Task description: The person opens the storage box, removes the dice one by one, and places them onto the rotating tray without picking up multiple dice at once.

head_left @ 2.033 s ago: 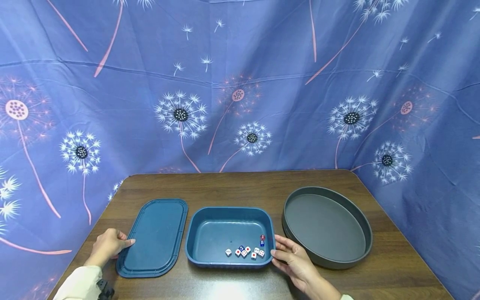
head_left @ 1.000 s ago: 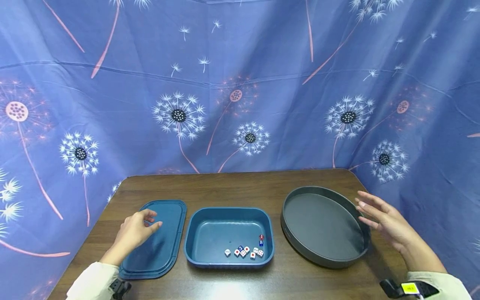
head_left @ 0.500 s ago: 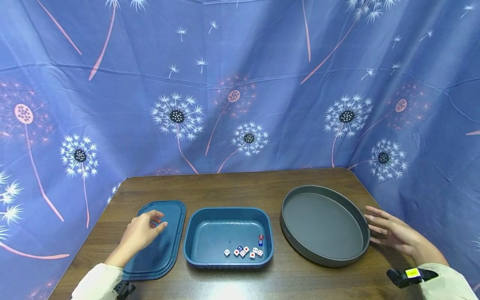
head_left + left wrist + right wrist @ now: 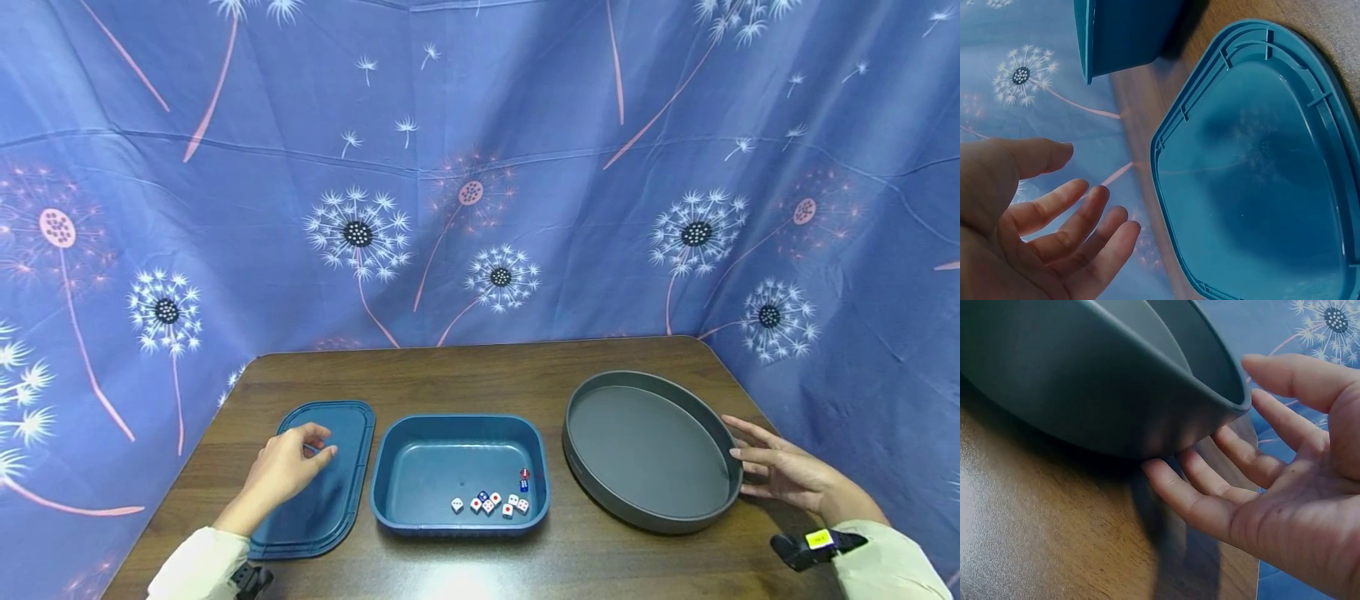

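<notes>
My left hand hovers over a flat blue lid, its fingers loosely bent and holding nothing. In the left wrist view a gap shows between these fingertips and the lid. At the right, my right hand reaches the outer side of a round dark grey pan. The right wrist view has its relaxed fingers along the lower wall of the pan, with the thumb raised near the rim. Between the hands stands a blue rectangular box, open at the top.
Several white, blue and red dice lie inside the box, towards its front right. Everything stands on a brown wooden table. A blue curtain with dandelions hangs behind it and along the sides.
The left hand has let go of the lid's edge and moved right, over the lid. The right hand has left the box and gone right to the pan's far side.
</notes>
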Demonstrator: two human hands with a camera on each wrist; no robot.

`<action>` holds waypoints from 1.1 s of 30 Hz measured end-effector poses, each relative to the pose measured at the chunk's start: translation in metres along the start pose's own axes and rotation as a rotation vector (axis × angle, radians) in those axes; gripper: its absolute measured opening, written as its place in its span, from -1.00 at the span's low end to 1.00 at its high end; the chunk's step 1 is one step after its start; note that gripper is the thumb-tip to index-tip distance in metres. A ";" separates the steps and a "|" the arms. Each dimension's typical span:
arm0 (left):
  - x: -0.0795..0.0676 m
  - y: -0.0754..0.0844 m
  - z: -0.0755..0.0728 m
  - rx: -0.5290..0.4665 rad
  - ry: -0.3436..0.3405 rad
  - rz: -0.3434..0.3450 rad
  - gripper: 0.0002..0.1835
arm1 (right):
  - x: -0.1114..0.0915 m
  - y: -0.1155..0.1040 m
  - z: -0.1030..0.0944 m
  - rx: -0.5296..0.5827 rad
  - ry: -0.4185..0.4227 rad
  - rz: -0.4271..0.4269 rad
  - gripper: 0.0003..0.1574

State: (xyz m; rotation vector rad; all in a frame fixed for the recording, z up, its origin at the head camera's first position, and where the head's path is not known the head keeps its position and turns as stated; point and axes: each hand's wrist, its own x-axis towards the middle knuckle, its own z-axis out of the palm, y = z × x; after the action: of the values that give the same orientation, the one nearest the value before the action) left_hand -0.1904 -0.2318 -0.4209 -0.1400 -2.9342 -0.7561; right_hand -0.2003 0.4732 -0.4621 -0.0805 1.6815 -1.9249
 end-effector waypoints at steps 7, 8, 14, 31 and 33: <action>0.000 0.000 0.002 -0.003 -0.006 0.005 -0.71 | 0.001 0.007 -0.004 0.023 -0.095 -0.064 -0.20; 0.000 0.000 0.002 -0.003 -0.007 0.003 -0.71 | 0.001 0.008 -0.004 0.025 -0.095 -0.066 -0.20; 0.000 0.002 0.004 -0.007 -0.007 0.013 -0.73 | 0.001 0.010 -0.005 0.054 -0.094 -0.065 -0.20; -0.002 0.005 0.009 -0.005 -0.015 0.019 -0.75 | -0.001 0.017 -0.005 0.202 -0.146 -0.064 -0.26; -0.002 0.006 0.009 -0.012 -0.016 0.026 -0.76 | -0.002 0.018 -0.005 0.198 -0.136 -0.061 -0.27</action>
State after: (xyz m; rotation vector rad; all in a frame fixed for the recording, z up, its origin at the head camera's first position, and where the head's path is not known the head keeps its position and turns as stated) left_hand -0.1881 -0.2223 -0.4264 -0.1864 -2.9373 -0.7725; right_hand -0.1944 0.4775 -0.4789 -0.1833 1.4090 -2.0714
